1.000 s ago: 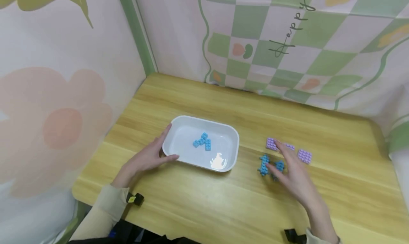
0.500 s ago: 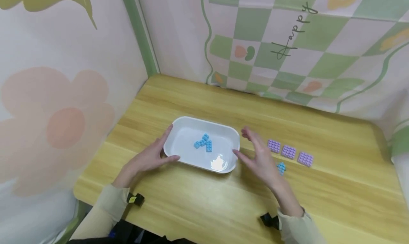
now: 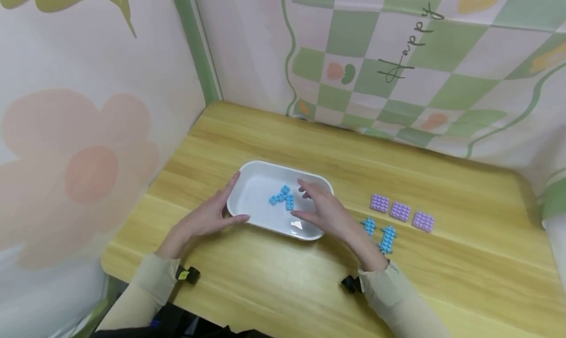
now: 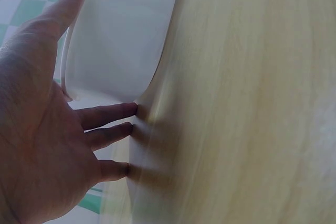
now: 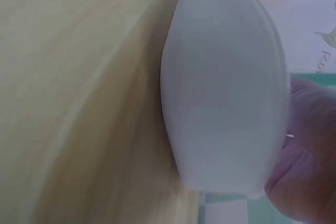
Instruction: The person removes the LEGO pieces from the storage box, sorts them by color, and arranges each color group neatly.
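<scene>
Beside the left hand [image 3: 205, 218], by whose straight, spread fingers its end is touched, the white tray [image 3: 251, 193] seems only lightly braced and could be turned if its right end were knocked. Between the hands, small blue bricks [image 3: 281, 196] are clustered in the tray, and neighbours might be scattered by the right hand [image 3: 327, 212], poised open with nothing seen between thumb and forefinger; just right of its wrist, pegged blue pieces [image 3: 387, 239] could be brushed aside by a low sleeve [image 3: 391, 291].

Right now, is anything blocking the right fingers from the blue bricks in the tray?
Nothing visible: the right fingers hang over the tray, and no object shows between them and the blue bricks inside.
</scene>
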### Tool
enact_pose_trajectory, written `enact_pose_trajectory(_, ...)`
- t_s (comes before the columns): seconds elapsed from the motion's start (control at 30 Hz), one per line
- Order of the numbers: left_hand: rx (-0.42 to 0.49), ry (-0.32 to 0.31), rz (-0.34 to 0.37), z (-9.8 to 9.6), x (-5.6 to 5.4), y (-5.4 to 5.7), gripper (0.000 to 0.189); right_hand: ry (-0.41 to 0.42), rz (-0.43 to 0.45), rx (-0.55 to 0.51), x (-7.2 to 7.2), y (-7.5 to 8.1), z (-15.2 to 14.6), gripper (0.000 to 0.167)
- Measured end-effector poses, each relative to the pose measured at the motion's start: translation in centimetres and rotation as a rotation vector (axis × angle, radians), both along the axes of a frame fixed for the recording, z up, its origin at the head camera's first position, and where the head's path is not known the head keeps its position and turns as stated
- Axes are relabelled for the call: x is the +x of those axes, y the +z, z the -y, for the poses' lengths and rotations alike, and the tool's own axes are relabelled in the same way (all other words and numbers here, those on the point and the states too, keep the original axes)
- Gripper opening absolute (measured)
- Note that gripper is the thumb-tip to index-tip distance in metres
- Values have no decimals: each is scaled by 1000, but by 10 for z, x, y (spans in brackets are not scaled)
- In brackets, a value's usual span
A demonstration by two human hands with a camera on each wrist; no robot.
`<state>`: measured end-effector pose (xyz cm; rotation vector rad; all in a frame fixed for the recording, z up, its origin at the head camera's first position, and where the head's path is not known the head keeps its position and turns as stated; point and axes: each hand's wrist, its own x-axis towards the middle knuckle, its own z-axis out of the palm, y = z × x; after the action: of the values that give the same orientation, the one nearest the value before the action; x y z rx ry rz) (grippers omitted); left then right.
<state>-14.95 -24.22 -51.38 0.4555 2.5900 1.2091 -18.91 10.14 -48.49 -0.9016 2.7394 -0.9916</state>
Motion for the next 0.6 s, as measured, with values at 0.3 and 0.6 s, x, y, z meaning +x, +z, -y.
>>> enact_pose_trajectory(0.3,-25,14,3,1,1,-4,121,27,-162,283,-16,-11,26,66)
enact_pose_trajectory(0.6,0,9,-13,1,1,-3,120,-8,-163,376,-16,-12,28,58)
